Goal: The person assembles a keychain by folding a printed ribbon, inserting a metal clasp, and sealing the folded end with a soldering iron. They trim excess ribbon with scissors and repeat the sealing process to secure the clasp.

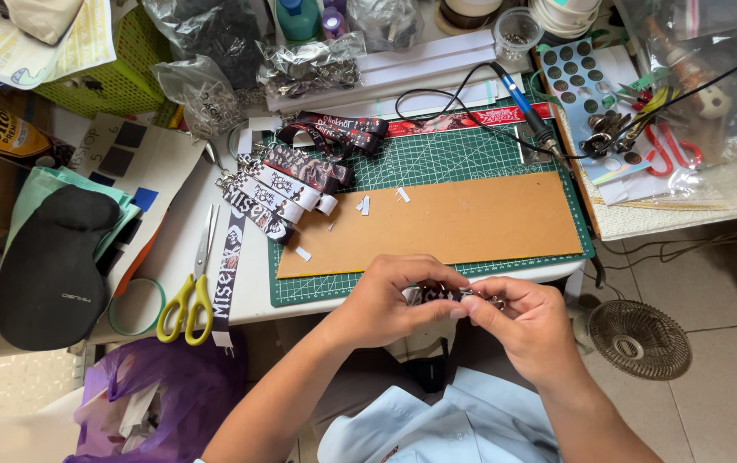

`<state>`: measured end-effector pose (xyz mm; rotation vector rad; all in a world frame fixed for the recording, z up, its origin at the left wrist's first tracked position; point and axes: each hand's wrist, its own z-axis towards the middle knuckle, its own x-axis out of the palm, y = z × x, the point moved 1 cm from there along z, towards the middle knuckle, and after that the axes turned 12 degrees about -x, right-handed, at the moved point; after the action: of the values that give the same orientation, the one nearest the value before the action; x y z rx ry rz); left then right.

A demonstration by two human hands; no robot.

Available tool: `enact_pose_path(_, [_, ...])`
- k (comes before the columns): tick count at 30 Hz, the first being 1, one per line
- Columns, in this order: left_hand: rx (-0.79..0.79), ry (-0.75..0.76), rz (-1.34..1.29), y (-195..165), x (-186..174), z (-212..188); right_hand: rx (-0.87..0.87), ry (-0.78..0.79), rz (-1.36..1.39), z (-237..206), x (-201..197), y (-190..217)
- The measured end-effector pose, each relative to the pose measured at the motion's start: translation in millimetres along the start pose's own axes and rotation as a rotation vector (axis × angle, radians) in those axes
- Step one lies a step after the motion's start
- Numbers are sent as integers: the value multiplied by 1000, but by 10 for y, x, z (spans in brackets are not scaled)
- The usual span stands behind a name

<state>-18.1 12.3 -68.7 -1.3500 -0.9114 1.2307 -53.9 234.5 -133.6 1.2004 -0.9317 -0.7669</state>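
Below cluttered green cutting mat [437, 159], both hands [459, 300] pinch printed strap [434, 295] near scissors [190, 296].

A white tabletop [253, 296] fills most of the view, lit evenly by bright daylight. On it lies a green gridded cutting mat [437, 159], with a flat brown cardboard sheet [437, 225] laid over its near half. To the right, below the tabletop's edge, the floor of pale grey tiles [720, 394] shows, and a small round wire-grilled fan [640, 339] lies on it. A lime-green plastic basket [120, 81] sits at the far left corner.
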Motion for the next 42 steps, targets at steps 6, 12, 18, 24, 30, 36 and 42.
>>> enact_pose_path(6, [68, 55, 50, 21, -38, 1, 31, 1, 37, 16, -11, -9])
enact_pose_path(12, [83, -46, 67, 8, 14, -10, 9, -33, 0, 50, -9, -8])
enact_pose_path(18, [149, -264, 330, 75, 134, -29, 28, -60, 15, 146, 15, -18])
enact_pose_path(24, [-273, -117, -17, 423, 63, 173, 101, 103, -178, 392, -157, 18])
enact_pose_path(30, [-404, -63, 270, 710, 1, 831, -109, 117, -790, 669, -218, -18])
enact_pose_path(36, [-353, -155, 503, 775, 164, 1045, -640, 80, -1231, 672, -225, 61])
enact_pose_path(42, [-434, -168, 488, 799, 171, 1021, -779, 400, -976, 727, -291, -41])
